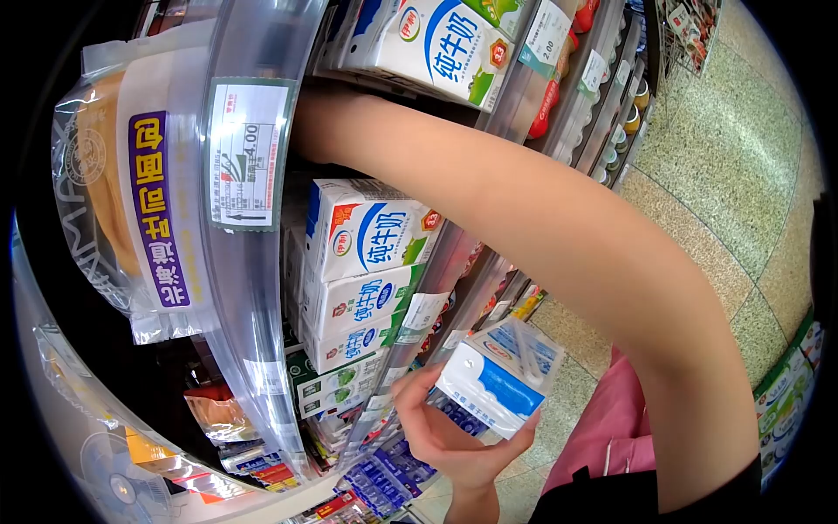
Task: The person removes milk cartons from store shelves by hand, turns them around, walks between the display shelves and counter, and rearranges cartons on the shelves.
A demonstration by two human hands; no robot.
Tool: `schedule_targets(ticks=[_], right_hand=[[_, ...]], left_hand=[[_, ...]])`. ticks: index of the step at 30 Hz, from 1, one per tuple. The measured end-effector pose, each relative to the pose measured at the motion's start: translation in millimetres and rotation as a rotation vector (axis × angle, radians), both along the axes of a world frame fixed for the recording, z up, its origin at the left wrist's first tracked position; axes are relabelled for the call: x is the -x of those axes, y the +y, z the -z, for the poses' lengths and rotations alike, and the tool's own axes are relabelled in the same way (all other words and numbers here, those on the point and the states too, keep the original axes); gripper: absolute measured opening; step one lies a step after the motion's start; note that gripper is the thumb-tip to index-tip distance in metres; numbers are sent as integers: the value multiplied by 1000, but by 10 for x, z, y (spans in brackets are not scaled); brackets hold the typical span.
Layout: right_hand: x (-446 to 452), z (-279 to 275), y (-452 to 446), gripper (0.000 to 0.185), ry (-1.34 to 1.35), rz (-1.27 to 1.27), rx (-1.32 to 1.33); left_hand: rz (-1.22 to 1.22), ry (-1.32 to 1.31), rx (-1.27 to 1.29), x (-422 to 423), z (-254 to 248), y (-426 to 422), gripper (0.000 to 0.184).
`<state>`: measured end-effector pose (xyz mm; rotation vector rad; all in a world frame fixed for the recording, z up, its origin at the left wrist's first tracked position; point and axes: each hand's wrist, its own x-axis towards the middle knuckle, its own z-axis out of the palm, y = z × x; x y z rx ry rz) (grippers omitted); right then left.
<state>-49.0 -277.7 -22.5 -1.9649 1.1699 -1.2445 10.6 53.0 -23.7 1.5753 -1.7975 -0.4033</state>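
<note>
My left hand (467,441) is closed around a small white-and-blue milk carton (489,384), with a wrapped straw on one side. Thumb and fingers press on opposite sides of it. From the right, my bare right forearm (515,188) stretches across the view into a shelf gap. Its wrist goes behind the clear shelf edge (244,288), so my right hand and whatever it touches are hidden. White milk cartons with blue lettering (375,236) sit beside the forearm on one side, and a larger milk carton (445,48) sits on the other.
The view is turned sideways. Packaged toast bread (113,175) lies beyond the price-tagged shelf edge. Green-and-white cartons (336,384) and purple packs (388,480) fill other shelf places. Speckled floor tiles (716,157) run along the right. A fan (127,485) shows at the lower left.
</note>
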Motion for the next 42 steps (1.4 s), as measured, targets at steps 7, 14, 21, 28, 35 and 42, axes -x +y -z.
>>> schedule_targets(ticks=[7,14,21,28,35,42], right_hand=[[-173,162,-64,29,-109,194,223],[162,164,173,28,208,309,620],[-50,87,35,22,373,489,571],[107,40,59,23,-15,111,391],[527,-186,375,26,-126,-281,-55],[740,-147,712,33,-307,-251,-200]], left_hand=[[-34,5,7,23,-21,-62,89],[-11,-39,18,12,-8,-102,88],[-21,5,30,-2,-24,-111,85],[-6,-41,35,-4,-59,-117,84],[12,-51,42,-30,-81,-104,83],[-9,-39,47,-25,-65,-131,83]])
